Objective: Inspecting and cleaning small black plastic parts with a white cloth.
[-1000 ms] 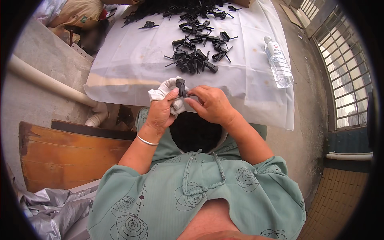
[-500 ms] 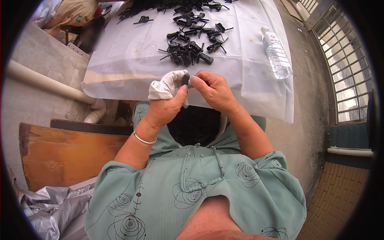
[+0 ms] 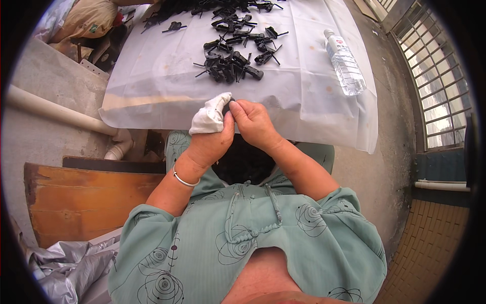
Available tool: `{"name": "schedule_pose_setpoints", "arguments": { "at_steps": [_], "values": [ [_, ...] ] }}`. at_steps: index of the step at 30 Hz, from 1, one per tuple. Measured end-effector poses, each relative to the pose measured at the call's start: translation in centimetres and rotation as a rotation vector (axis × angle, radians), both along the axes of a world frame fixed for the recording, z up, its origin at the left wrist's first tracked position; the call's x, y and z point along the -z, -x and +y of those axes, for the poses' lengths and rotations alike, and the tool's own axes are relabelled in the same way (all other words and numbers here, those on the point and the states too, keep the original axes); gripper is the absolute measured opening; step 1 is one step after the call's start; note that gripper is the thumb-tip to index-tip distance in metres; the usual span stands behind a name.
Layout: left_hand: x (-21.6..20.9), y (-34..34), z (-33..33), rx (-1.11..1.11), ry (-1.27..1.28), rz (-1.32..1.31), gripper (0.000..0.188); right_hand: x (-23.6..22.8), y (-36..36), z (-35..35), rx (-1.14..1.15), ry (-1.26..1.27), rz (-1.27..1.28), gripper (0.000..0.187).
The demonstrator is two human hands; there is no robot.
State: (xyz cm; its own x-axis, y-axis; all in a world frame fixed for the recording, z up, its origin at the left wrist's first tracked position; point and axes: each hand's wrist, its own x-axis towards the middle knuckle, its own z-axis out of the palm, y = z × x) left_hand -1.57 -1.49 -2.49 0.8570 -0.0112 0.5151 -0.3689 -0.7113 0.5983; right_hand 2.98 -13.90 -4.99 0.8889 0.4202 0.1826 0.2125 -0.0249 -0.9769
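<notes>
My left hand (image 3: 215, 142) is closed around a small black plastic part (image 3: 229, 105) over the near edge of the table. A white cloth (image 3: 210, 115), like a glove piece, covers its fingers, while the thumb is bare. Pressed against the same part is my right hand (image 3: 253, 122), with its thumb and curled fingers closed on the end of it. Most of the part is hidden between the two hands. Beyond them, a heap of similar black plastic parts (image 3: 228, 66) with thin protruding strips lies on the table.
A white plastic sheet (image 3: 304, 101) covers the table. On its right lies a clear water bottle (image 3: 348, 71). A dark-filled container (image 3: 243, 164) sits between my knees. To the left are a pale pipe (image 3: 61, 109) and a wooden board (image 3: 91, 197); a barred window (image 3: 438, 81) stands at right.
My right hand has moved left and closed onto the black part, which now shows less. Both hands are pressed together. The view has shifted slightly.
</notes>
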Motion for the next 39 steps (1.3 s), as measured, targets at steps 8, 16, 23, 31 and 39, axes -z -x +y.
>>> {"name": "schedule_pose_setpoints", "arguments": {
  "at_steps": [8,16,23,31,39],
  "values": [
    [0.0,-0.8,1.0,0.219,0.557,0.207,0.028,-1.0,-0.6,-2.4,0.016,0.130,-0.112,0.017],
    [-1.5,-0.2,0.5,0.197,0.684,0.558,0.027,-1.5,-1.4,-3.3,-0.080,0.093,-0.320,0.012],
    [-1.2,0.2,0.3,0.322,0.737,0.516,0.027,-2.0,-1.1,-2.9,-0.178,0.036,0.003,0.013],
    [0.0,-0.5,0.5,0.271,0.510,0.376,0.019,-2.4,-1.1,-2.5,-0.183,0.163,-0.231,0.021],
    [-1.7,0.2,0.7,0.243,0.170,0.412,0.030,-2.3,-1.6,-3.1,-0.279,0.155,-0.040,0.026]
  ]
}}
